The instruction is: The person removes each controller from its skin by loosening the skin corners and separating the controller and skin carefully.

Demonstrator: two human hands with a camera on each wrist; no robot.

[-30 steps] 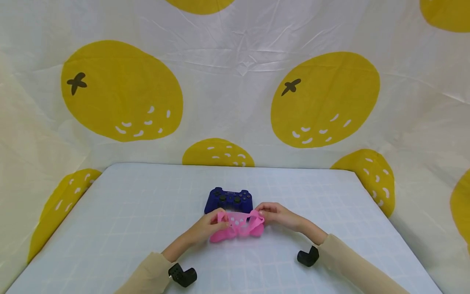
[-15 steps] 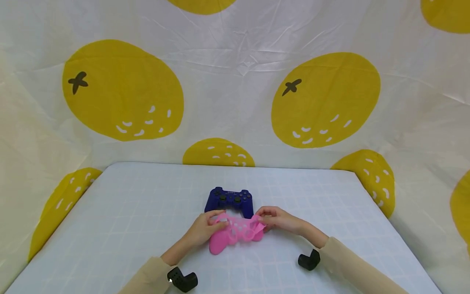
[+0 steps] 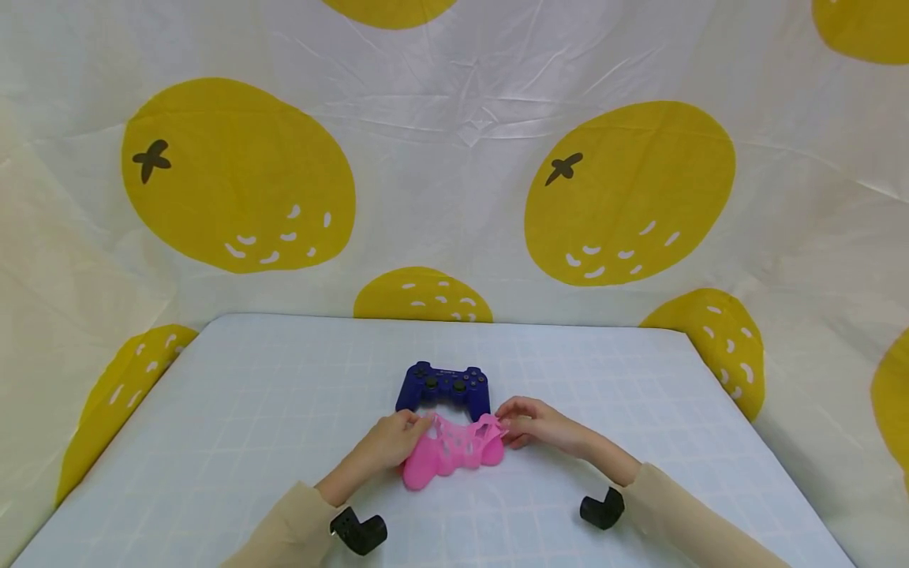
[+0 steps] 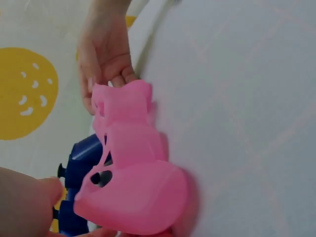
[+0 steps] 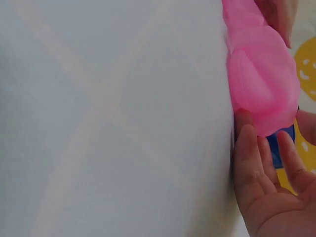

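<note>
A pink silicone controller cover [image 3: 454, 451] with cut-out holes lies tilted between both hands, just in front of a dark blue game controller [image 3: 443, 388] on the table. My left hand [image 3: 387, 443] holds the cover's left end; in the left wrist view its fingers [image 4: 104, 232] reach beneath the edge and its thumb [image 4: 49, 191] is on the near side. At the cover's right end is my right hand [image 3: 536, 426]. In the right wrist view its fingertips [image 5: 244, 121] touch the cover's underside, while the thumb [image 5: 307, 127] stands apart from it.
A pale checked cloth [image 3: 284, 394] covers the table. Behind it hangs a white curtain [image 3: 440, 181] printed with yellow fruit. Black wrist cameras [image 3: 358, 532] sit on both beige sleeves [image 3: 284, 528].
The cover has come lower and nearer to me, showing more of the controller. Its right grip has turned and the right fingers have loosened; the left thumb has shifted on its end.
</note>
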